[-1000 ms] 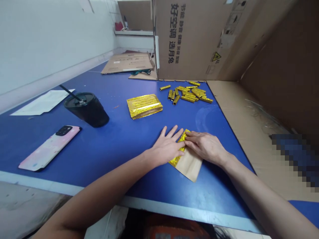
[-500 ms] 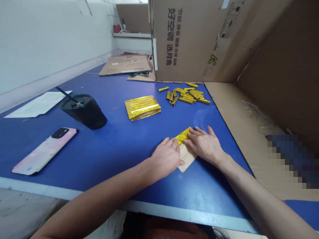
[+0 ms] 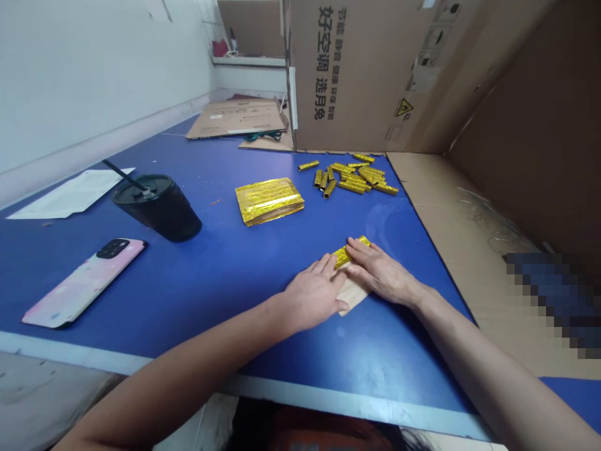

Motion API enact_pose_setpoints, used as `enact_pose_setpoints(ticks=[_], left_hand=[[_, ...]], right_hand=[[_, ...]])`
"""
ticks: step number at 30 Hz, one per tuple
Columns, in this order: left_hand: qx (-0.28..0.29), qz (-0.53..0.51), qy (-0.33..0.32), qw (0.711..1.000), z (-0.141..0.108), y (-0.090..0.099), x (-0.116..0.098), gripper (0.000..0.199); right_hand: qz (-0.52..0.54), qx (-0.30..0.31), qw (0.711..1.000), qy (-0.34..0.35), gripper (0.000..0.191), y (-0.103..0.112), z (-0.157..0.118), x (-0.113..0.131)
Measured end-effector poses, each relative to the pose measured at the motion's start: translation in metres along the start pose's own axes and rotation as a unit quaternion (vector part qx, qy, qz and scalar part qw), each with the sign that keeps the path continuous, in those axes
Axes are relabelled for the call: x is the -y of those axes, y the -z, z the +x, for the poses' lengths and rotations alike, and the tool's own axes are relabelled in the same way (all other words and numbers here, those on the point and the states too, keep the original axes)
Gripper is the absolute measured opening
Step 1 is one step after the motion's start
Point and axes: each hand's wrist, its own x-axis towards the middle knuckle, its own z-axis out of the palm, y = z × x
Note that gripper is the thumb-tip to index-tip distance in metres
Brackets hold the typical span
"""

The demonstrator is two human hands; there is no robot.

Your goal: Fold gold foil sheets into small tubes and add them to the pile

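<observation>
A sheet of gold foil paper (image 3: 352, 293) lies on the blue table, pale backing up, its far edge folded over into a shiny gold strip. My left hand (image 3: 313, 293) rests flat on the sheet's left side, fingers stretched out over the end of the fold. Across the gold strip lies my right hand (image 3: 382, 272), fingers extended and pressing down. Beyond my hands sits a stack of gold foil sheets (image 3: 270, 199). Several small gold folded tubes (image 3: 354, 178) are heaped farther back, near the cardboard.
On the left are a black cup with a straw (image 3: 162, 210), a pink phone (image 3: 84, 282) and white paper (image 3: 66, 195). Flattened cardboard (image 3: 239, 118) lies at the back. A big cardboard box (image 3: 366, 75) stands behind the tubes, with its flap along the table's right edge.
My right hand has shifted slightly left along the folded strip, uncovering its right end. Its fingers now sit closer to my left hand. The gold strip looks narrower.
</observation>
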Motion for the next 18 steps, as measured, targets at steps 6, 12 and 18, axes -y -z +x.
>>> enact_pose_setpoints(ticks=[6,12,18], left_hand=[[-0.017,-0.019,-0.013,1.000,0.005,0.005,0.044,0.044],[0.007,-0.052,-0.019,0.998,0.001,0.018,0.045,0.066],[-0.040,-0.106,-0.030,0.993,0.000,0.013,0.027,0.078]], right_hand=[[0.037,0.022,0.999,-0.009,0.075,0.012,-0.006,-0.010],[0.045,0.060,0.997,-0.023,0.049,0.024,-0.010,-0.009],[0.097,0.065,0.993,-0.002,0.035,0.026,-0.009,-0.016]])
